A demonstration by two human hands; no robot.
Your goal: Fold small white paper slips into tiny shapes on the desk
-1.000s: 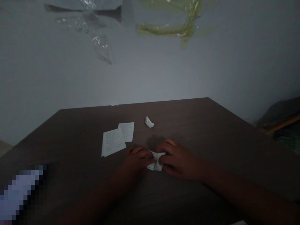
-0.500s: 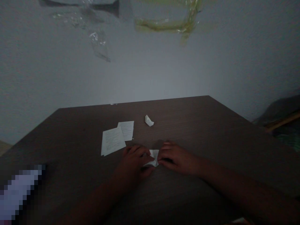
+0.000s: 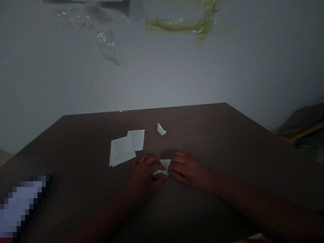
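A small printed piece of paper [image 3: 165, 163] lies on the table between my two hands, its near edge folded up. My left hand [image 3: 148, 172] grips the paper from the left, thumb at the near edge and fingers over the top. From the right, my right hand [image 3: 186, 170] pinches the paper's other side, with the fingertips close to those of the left. Much of the paper is hidden under the fingers. Beyond the hands sits a small folded paper shape [image 3: 161, 129], touched by neither.
Several printed sheets [image 3: 123, 151] lie overlapping to the left of my hands on the brown table [image 3: 202, 131]. A pixelated pale object [image 3: 22, 202] is at the lower left. Behind the table stands a wall [image 3: 162, 74] with yellowish tape [image 3: 177, 25] on it.
The near edge of the paper is now folded up into a narrow strip. My right hand has shifted slightly left, and the fingertips of both hands are closer together.
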